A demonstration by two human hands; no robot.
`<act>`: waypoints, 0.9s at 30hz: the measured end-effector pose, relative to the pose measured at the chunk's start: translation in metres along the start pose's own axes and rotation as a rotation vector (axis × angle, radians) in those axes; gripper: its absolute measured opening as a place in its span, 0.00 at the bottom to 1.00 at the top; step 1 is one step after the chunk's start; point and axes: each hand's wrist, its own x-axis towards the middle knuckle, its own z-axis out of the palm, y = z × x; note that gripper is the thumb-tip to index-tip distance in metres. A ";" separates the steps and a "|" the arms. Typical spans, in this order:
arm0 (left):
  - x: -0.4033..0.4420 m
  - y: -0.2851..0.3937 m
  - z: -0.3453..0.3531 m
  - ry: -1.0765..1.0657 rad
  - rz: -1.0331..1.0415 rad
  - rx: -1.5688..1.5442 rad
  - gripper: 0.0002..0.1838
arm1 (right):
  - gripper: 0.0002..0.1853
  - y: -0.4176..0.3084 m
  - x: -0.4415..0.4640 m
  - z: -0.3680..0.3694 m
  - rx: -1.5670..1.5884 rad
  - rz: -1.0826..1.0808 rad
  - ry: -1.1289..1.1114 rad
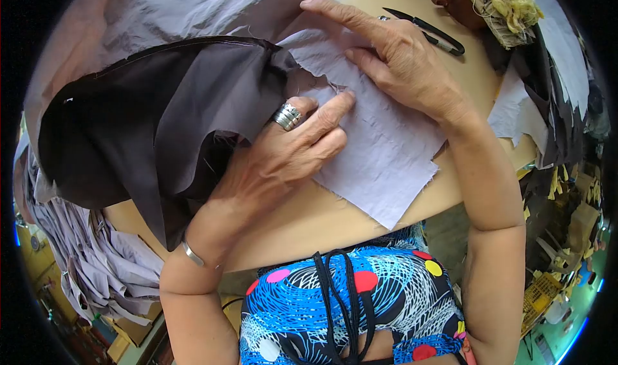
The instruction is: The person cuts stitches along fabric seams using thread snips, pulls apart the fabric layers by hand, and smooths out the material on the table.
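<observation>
My left hand (pixel 296 136), with rings on one finger, lies bent on a light lilac cloth (pixel 386 159) with frayed edges. Its fingers are drawn together at the cloth, and some fingertips are hidden. Dark brown-black fabric (pixel 206 101) is bunched against the back of this hand and spreads to the left. My right hand (pixel 405 59) rests on the upper part of the lilac cloth, index finger stretched out and thumb apart from it. Both cloths meet near my left fingertips, where loose threads show.
A black pen-like tool (pixel 428 31) lies on the tan table (pixel 270 239) beyond my right hand. A brown object (pixel 460 4) with yellow threads stands at the upper right. Piled lilac fabric (pixel 96 255) hangs at the left, with dark and pale cloth at the right.
</observation>
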 end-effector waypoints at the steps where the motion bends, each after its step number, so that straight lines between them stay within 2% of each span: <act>1: 0.000 0.000 0.001 0.011 -0.007 0.020 0.04 | 0.37 -0.002 0.000 -0.002 -0.006 0.036 -0.031; 3: 0.000 0.002 0.004 0.034 -0.021 0.058 0.04 | 0.36 -0.005 0.001 -0.006 -0.019 0.112 -0.094; 9: 0.001 0.007 0.006 0.051 -0.032 0.191 0.07 | 0.36 0.000 -0.001 -0.001 0.010 0.043 -0.033; 12: 0.001 0.007 0.005 -0.017 0.055 0.325 0.09 | 0.36 0.000 -0.001 -0.002 0.015 0.061 -0.049; 15: 0.001 0.005 0.013 0.044 0.117 0.280 0.12 | 0.35 0.000 -0.001 -0.004 -0.010 0.085 -0.081; 18: 0.001 0.003 0.008 0.020 0.091 0.169 0.14 | 0.35 -0.001 0.000 -0.002 -0.002 0.026 -0.037; 21: 0.000 0.009 0.014 0.072 -0.030 0.185 0.15 | 0.35 -0.001 -0.001 -0.003 -0.003 0.046 -0.043; 27: 0.005 0.008 0.012 0.057 -0.033 0.281 0.15 | 0.35 -0.001 -0.001 -0.006 -0.015 0.064 -0.085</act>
